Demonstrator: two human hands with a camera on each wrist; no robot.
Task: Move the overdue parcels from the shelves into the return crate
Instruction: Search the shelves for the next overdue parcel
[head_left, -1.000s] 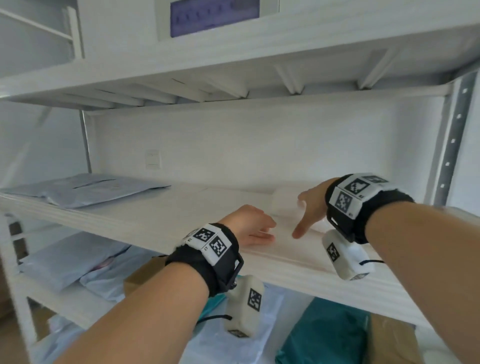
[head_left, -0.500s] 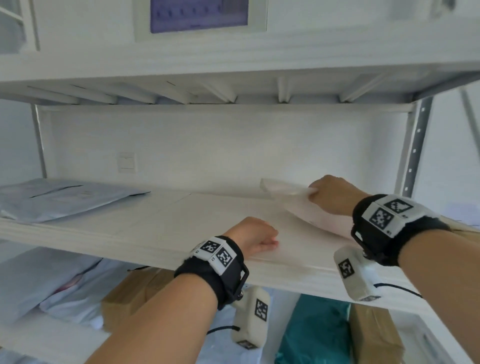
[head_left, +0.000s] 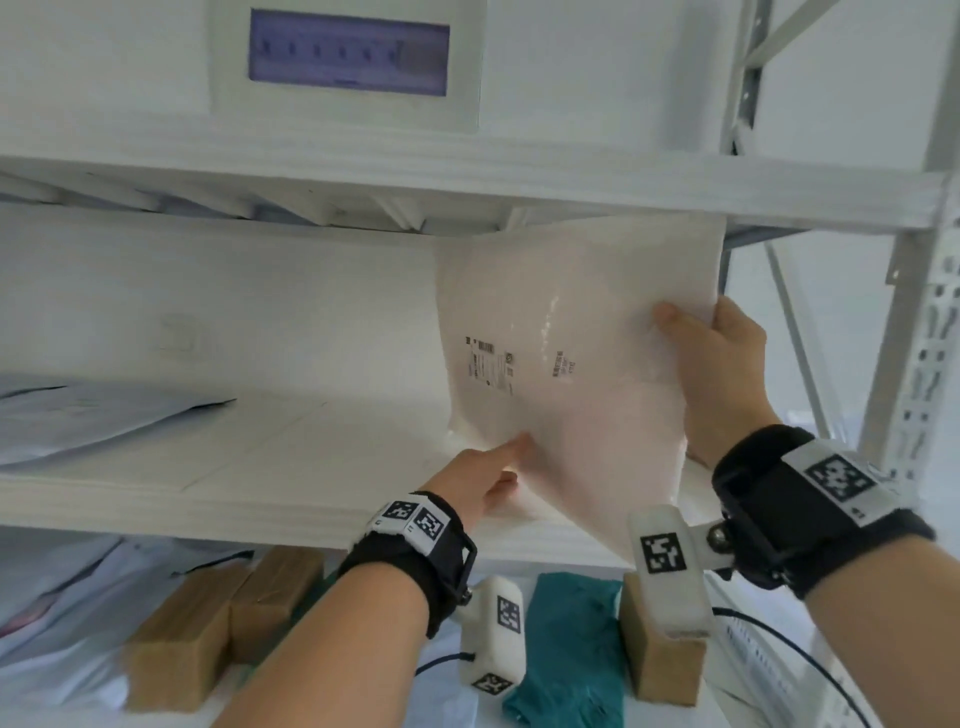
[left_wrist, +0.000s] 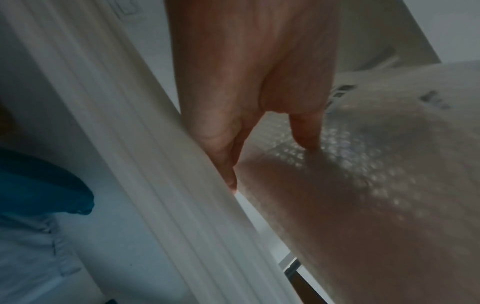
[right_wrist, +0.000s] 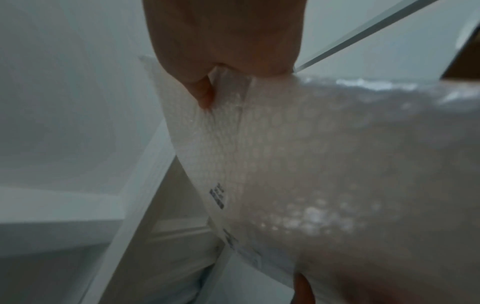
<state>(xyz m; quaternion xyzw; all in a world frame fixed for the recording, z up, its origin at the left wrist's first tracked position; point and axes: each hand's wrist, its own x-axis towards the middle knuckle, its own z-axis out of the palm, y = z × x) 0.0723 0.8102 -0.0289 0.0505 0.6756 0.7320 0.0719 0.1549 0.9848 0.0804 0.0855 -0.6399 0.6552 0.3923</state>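
A white bubble mailer (head_left: 566, 353) with small printed labels stands almost upright above the middle shelf (head_left: 260, 467). My right hand (head_left: 711, 364) grips its right edge, thumb on the front and fingers behind; in the right wrist view that thumb presses the bubble mailer (right_wrist: 311, 164). My left hand (head_left: 483, 478) reaches to the mailer's lower left corner with fingers stretched out, the fingertips touching the bubble mailer (left_wrist: 363, 154) just over the shelf's front edge. The return crate is not in view.
A grey poly mailer (head_left: 88, 421) lies at the left of the same shelf. Below are brown cardboard boxes (head_left: 223, 618), a teal bag (head_left: 566, 649) and pale bags. A metal upright (head_left: 904, 322) stands at the right; the upper shelf (head_left: 467, 176) is close above the mailer.
My right hand took hold of the mailer that lay flat on the shelf and lifted it upright. My left hand moved from the shelf edge to the mailer's lower corner.
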